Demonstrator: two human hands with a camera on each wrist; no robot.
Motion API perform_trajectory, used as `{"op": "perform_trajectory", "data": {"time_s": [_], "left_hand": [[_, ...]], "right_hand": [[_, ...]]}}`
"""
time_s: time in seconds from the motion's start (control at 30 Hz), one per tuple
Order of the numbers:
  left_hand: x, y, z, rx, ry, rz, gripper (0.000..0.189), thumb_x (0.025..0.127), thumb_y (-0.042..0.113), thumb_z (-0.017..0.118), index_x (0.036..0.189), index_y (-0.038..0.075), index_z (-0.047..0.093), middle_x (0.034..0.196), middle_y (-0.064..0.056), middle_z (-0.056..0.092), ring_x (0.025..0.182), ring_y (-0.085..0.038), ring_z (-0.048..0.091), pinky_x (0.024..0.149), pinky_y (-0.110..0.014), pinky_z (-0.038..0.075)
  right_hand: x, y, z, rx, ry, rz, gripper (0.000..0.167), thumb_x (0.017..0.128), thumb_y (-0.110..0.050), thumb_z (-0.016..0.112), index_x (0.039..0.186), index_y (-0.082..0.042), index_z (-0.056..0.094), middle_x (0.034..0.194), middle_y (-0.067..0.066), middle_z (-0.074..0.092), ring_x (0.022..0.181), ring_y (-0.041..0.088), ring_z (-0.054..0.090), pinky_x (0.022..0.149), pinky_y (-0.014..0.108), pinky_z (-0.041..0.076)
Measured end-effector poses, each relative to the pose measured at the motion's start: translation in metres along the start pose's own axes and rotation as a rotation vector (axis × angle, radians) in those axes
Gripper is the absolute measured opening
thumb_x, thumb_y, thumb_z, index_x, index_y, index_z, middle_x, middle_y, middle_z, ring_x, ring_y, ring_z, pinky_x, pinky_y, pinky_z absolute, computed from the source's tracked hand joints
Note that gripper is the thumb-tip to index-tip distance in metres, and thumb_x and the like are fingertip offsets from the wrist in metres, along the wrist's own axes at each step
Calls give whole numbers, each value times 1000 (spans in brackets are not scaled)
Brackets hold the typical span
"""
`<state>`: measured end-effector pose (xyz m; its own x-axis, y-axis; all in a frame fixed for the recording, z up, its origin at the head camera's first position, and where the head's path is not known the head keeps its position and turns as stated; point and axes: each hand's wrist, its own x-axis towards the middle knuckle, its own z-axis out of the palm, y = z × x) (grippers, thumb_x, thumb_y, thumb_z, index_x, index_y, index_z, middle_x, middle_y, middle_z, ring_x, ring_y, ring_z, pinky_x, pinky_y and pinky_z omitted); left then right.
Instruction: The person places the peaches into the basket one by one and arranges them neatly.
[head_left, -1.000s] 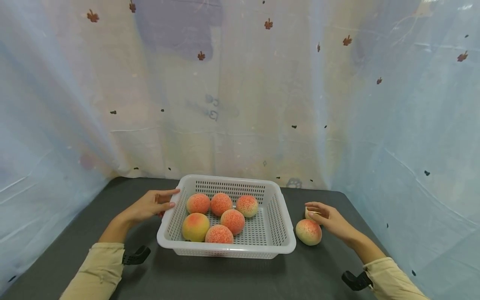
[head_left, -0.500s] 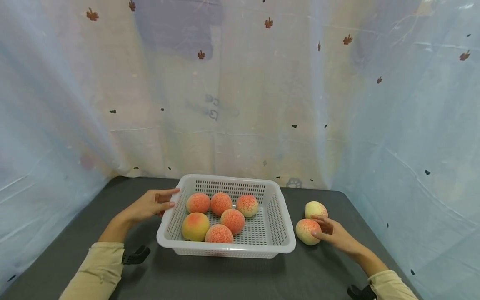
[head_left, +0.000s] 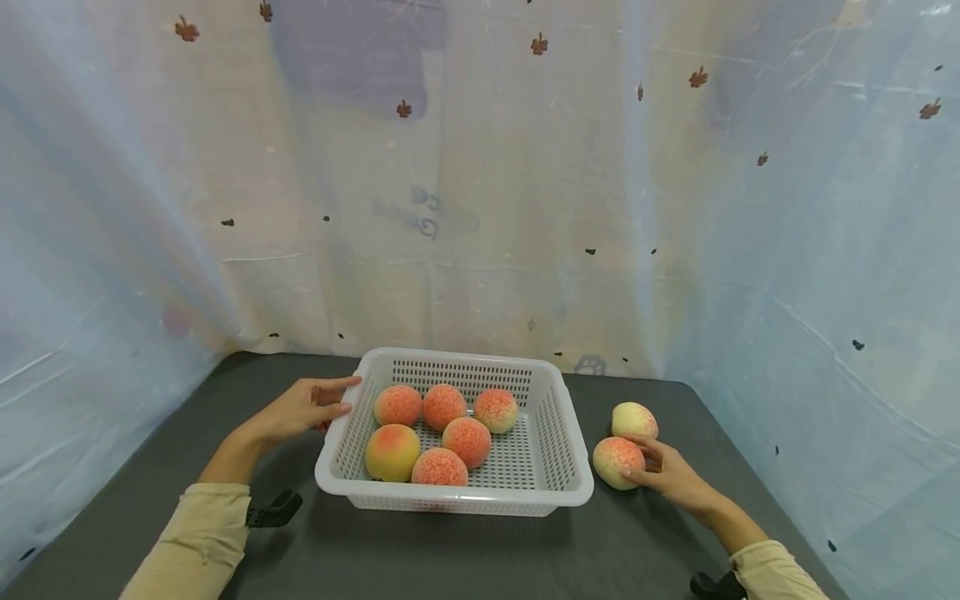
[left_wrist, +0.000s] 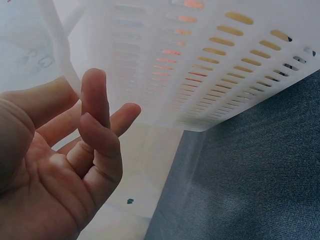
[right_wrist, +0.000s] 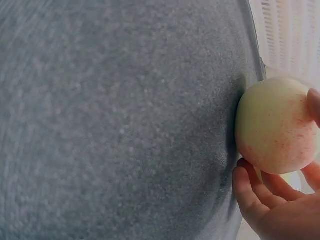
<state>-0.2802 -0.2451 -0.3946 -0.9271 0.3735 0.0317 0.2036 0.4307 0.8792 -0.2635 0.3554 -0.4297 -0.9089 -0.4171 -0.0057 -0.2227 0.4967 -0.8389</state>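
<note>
A white plastic basket (head_left: 450, 493) with slotted sides holds several red and yellow peaches (head_left: 465, 442). On its left rim lies my left hand (head_left: 296, 412), the thumb and fingers pinching the edge; the left wrist view shows this hand (left_wrist: 65, 155) against the basket's rim, beside the slotted wall (left_wrist: 210, 65). To the right of the basket, my right hand (head_left: 671, 475) grips a pale peach with a red blush (head_left: 617, 463). In the right wrist view the thumb is on one side of that peach (right_wrist: 275, 125) and fingers on the other. The peach appears to sit on the table.
A second pale yellow peach (head_left: 633, 420) lies just behind the gripped one. The dark grey table (head_left: 450, 554) runs under everything. Patterned plastic sheeting (head_left: 480, 208) hangs behind the table and at both sides.
My right hand has drawn back from the rear yellow peach to the nearer one and now holds it. The rear peach has come into sight. My left hand and the basket stay put.
</note>
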Motion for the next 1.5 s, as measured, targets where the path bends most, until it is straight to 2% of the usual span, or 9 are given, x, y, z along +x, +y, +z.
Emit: {"op": "perform_trajectory", "data": {"time_s": [0.4,0.67,1.0,1.1,1.2,1.3,1.37,1.5], "left_hand": [[0,-1,0,3,3,-5,70,99,28,65,157,4,34,136,-28,61,83,-20,67,70,-36,58],[-1,-1,-1,7,2,5,69,100,27,65,157,4,34,136,-28,61,82,-18,66,69,-37,58],[0,-2,0,4,1,0,69,100,27,65,157,4,34,135,-28,62,82,-19,68,69,-35,58],[0,-2,-1,2,-2,4,69,100,26,65,157,4,34,136,-28,61,82,-19,68,69,-35,58],[-1,-2,-2,-1,-4,6,70,99,27,65,157,4,34,137,-28,61,82,-19,68,69,-35,58],[-1,-1,-2,-2,-6,2,70,99,27,66,157,4,34,136,-28,61,82,-19,67,70,-36,58],[0,-1,-2,0,-6,-1,70,99,27,66,157,4,34,136,-28,61,82,-19,67,71,-38,58],[-1,-1,-1,1,-5,-2,70,100,27,65,157,4,34,136,-28,61,82,-19,67,70,-38,58]], "right_hand": [[0,-6,0,-26,56,28,68,98,-19,67,151,8,35,146,38,44,128,51,55,85,27,56],[-2,-19,-2,-2,74,3,67,100,-18,65,154,5,32,151,37,38,131,52,52,88,30,56],[-2,-35,-4,-11,115,-20,64,100,-17,64,152,7,35,149,36,42,129,50,54,86,23,54],[-3,-42,-6,-22,137,-45,62,99,-16,65,150,6,37,147,35,46,126,40,60,85,22,54],[-3,-48,-7,-5,133,-89,61,99,-13,65,150,5,38,144,35,49,117,18,66,84,23,55],[-3,-53,-8,5,128,-107,61,99,-13,65,151,3,38,144,34,49,110,-2,64,83,23,55],[-2,-56,-9,10,125,-107,62,99,-14,65,152,2,37,145,33,48,109,-6,62,83,24,56],[0,-62,-10,11,121,-108,60,99,-14,64,152,-1,38,146,31,48,110,-4,62,84,28,57]]}}
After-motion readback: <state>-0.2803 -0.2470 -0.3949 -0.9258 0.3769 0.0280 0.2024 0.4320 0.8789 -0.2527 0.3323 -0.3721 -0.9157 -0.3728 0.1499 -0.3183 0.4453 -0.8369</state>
